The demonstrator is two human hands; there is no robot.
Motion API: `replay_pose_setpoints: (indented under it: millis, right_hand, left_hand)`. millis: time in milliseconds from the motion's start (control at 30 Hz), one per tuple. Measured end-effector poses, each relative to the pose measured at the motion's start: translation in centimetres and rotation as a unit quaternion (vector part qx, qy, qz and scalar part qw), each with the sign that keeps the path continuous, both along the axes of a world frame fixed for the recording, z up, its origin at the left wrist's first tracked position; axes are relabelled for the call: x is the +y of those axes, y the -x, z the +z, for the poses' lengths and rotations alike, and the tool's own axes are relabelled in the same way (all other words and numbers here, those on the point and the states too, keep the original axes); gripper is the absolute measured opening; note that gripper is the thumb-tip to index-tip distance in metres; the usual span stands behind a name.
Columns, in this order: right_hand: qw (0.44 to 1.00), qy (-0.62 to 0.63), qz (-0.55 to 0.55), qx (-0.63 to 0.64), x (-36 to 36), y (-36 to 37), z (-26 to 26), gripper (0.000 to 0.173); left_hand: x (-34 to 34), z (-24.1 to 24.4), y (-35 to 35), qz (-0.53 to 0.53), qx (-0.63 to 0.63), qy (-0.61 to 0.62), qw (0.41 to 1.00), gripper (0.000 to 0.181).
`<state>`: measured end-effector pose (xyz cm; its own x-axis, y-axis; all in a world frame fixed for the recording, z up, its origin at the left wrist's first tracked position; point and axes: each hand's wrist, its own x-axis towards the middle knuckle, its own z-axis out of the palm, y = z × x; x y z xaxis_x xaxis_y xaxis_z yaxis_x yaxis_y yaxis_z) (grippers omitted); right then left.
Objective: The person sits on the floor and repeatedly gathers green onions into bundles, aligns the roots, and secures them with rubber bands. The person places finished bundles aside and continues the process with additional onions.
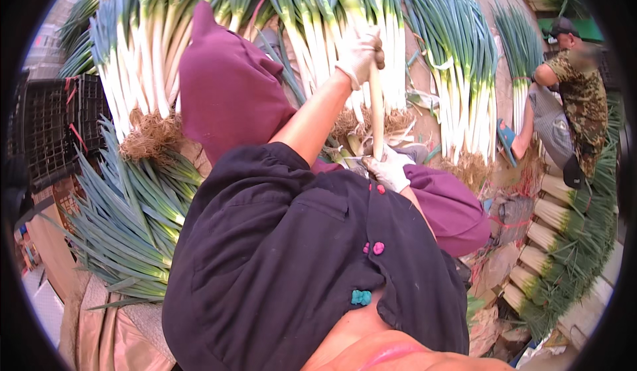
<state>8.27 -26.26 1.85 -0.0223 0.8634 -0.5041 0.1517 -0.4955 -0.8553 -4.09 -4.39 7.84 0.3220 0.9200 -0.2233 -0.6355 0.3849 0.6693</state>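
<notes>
Both my hands wear white work gloves. My left hand grips a long leek around its upper shaft, below the green leaves. At the lower end of the same stalk, my right hand has its fingers closed near the base. The leek stands roughly upright between my knees, which are covered by purple cloth. Right behind it lies a row of leeks with white shafts and brown roots. Pale peeled leaf scraps lie around the base. My right glove partly hides the root end.
A large rooted bundle of leeks lies at left, above leafy leeks. Black plastic crates stand at the far left. Another leek pile lies at right. Beyond it sits a person near stacked tied bundles.
</notes>
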Motion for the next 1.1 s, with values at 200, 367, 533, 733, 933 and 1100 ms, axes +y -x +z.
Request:
replay_pose_setpoints:
  millis: [200, 367, 533, 733, 933, 1100]
  right_hand:
    - [0.96, -0.243, -0.052, -0.131, 3.6, 2.4, 4.4, 0.024]
    - [0.954, -0.277, -0.072, -0.083, 6.1, 3.9, 8.2, 0.038]
    - [0.939, -0.291, -0.013, -0.185, 7.6, 1.1, 7.5, 0.039]
    - [0.972, -0.106, -0.03, -0.209, 7.4, -1.3, 2.0, 0.031]
    - [0.965, -0.061, 0.005, -0.255, 7.1, -5.1, -6.8, 0.026]
    - [0.906, -0.04, 0.099, -0.411, 9.5, -1.9, -6.9, 0.041]
  left_hand:
    - [-4.6, 5.0, -3.8, 0.2, 0.235, -0.184, 0.933, 0.048]
    - [-4.8, 12.1, 2.3, 0.121, 0.107, -0.229, 0.96, 0.035]
    - [2.3, 18.8, 9.0, 0.251, 0.137, -0.305, 0.908, 0.017]
    - [10.8, 17.3, 34.8, 0.155, 0.193, -0.128, 0.96, 0.023]
    - [4.3, -9.9, 58.5, 0.058, 0.826, -0.045, 0.56, 0.054]
    - [-2.0, -10.4, 56.2, 0.195, 0.702, -0.022, 0.685, 0.061]
